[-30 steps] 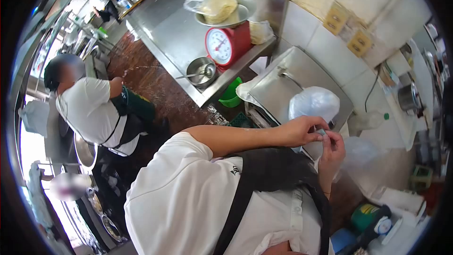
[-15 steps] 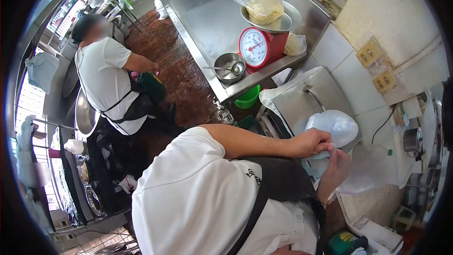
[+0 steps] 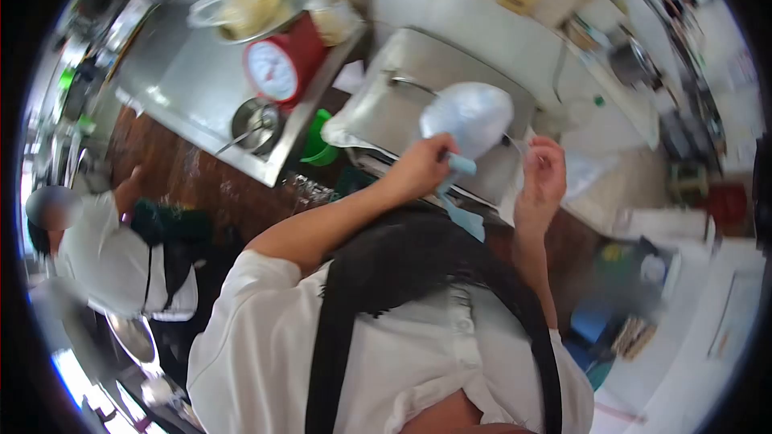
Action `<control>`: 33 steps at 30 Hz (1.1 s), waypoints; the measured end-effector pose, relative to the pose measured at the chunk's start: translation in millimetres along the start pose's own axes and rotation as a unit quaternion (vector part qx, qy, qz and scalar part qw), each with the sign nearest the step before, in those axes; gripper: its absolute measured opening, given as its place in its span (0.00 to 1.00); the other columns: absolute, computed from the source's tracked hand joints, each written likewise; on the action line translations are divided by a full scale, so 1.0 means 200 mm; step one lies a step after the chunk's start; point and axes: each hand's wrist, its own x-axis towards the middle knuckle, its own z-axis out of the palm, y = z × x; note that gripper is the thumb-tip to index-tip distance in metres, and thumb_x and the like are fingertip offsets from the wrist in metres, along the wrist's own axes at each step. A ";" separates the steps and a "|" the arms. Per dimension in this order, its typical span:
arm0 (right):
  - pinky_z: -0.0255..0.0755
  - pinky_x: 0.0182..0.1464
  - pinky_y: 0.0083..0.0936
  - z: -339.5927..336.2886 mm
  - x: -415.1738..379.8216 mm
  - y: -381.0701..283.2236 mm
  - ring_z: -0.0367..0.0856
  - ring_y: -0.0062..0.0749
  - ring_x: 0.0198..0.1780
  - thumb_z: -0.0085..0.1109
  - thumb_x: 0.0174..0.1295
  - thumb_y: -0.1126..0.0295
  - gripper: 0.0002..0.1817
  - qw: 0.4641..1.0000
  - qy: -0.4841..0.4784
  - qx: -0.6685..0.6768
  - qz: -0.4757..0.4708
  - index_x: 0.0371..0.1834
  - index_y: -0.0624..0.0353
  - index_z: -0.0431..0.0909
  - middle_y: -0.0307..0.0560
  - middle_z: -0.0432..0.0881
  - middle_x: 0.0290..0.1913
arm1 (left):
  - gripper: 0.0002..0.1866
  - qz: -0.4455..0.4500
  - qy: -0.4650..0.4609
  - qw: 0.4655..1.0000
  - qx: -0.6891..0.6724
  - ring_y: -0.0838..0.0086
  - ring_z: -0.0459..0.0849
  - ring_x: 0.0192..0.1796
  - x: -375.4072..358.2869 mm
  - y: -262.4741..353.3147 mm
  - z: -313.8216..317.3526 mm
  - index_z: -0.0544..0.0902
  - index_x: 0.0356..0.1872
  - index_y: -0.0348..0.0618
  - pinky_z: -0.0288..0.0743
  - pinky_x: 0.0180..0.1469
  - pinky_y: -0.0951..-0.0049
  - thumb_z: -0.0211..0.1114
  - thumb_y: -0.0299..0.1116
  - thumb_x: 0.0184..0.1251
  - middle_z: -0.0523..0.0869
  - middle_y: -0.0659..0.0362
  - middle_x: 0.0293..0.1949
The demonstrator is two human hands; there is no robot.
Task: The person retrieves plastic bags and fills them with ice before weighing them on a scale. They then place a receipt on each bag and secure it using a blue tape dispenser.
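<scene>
My left hand (image 3: 424, 167) is closed on a light blue plastic strip (image 3: 464, 219), whose end hangs below the fingers. Right beside these fingers rests a puffed whitish plastic bag (image 3: 468, 119) on a metal lid with a handle (image 3: 438, 72). What fills the bag cannot be made out. My right hand (image 3: 540, 181) is raised to the right of the bag, apart from it, fingers curled in toward the thumb. A thin pale strand shows near its fingertips; motion blur hides what they pinch.
A steel table (image 3: 181, 48) at upper left bears a red dial scale (image 3: 299, 52) with a bagged yellowish food (image 3: 253, 6) on its pan, and a metal bowl (image 3: 257, 124) with a spoon. Below is a green bucket (image 3: 320, 141). Another person (image 3: 112, 249) stands at left.
The view has swung right, so the table and the co-worker appear farther left. My hands, close together at the bag earlier, are now apart, with the blue strip hanging from the left one.
</scene>
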 end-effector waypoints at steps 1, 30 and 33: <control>0.73 0.59 0.24 -0.01 0.01 -0.02 0.77 0.28 0.56 0.63 0.73 0.73 0.07 1.000 0.021 -0.017 0.003 0.49 0.61 0.78 0.49 0.77 0.60 | 0.06 -0.011 -0.014 1.000 0.011 0.74 0.80 0.32 0.02 -0.03 0.01 0.78 0.43 0.41 0.76 0.39 0.68 0.66 0.25 0.68 0.81 0.58 0.27; 0.76 0.55 0.34 0.09 0.12 0.55 0.81 0.36 0.50 0.74 0.64 0.64 0.28 0.988 -0.027 -0.066 0.135 0.63 0.63 0.73 0.49 0.82 0.48 | 0.21 0.071 -0.039 0.992 0.094 0.72 0.87 0.34 0.60 0.21 -0.07 0.91 0.51 0.43 0.81 0.42 0.66 0.78 0.46 0.64 0.91 0.49 0.34; 0.75 0.60 0.37 0.09 0.11 0.65 0.81 0.38 0.56 0.76 0.64 0.61 0.45 0.984 0.011 0.036 0.173 0.77 0.65 0.58 0.55 0.80 0.55 | 0.21 0.064 -0.038 0.994 0.078 0.73 0.86 0.35 0.61 0.18 -0.06 0.91 0.50 0.42 0.81 0.42 0.67 0.78 0.46 0.64 0.91 0.50 0.35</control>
